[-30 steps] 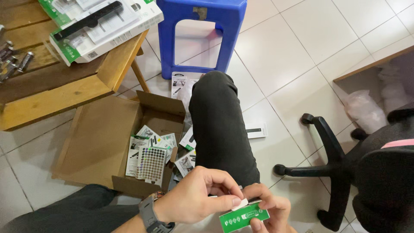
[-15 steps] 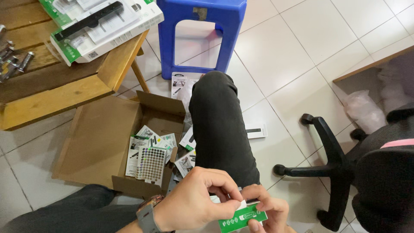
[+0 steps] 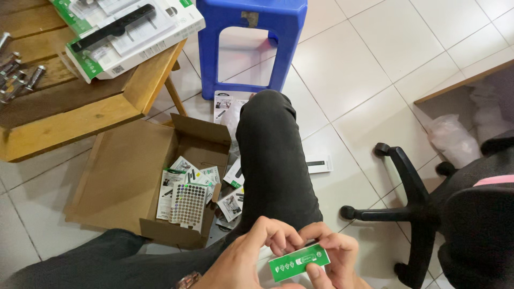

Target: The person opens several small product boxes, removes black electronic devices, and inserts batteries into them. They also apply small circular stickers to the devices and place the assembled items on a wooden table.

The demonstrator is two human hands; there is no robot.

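Floor: white tiles [image 3: 369,64], seen from above; the person sits with a black-trousered knee [image 3: 267,155] running up the middle of the view.
Card: a small green card [image 3: 299,262] at the bottom edge, in front of the lap, held between both hands.
Card axis: the long side runs left to right, with the right end tilted a little up; the printed face is turned to the camera.
Left hand: the left hand [image 3: 251,259] comes in from the lower left, with its fingers curled over the card's top edge and left part, pinching it.
Right hand: the right hand [image 3: 337,259] sits at the card's right end, thumb under the lower edge and fingers behind; it is clamped on the card too.
Nearer hand: neither; both touch the card, and the two hands meet above it.
Cardboard box: an open brown box [image 3: 123,182] lies on the floor to the left of the knee, well apart from the hands, flaps spread.
Box contents: a heap of small printed leaflets [image 3: 187,176] and a sheet of coloured dots [image 3: 187,204] in its right part; more leaflets spill between box and leg.
Wooden table: the table [image 3: 69,115] at upper left carries a white and green package [image 3: 128,29] and some bolts [image 3: 16,69].
Around: a blue plastic stool [image 3: 251,32] beyond the knee, an office chair base [image 3: 407,198] at right.
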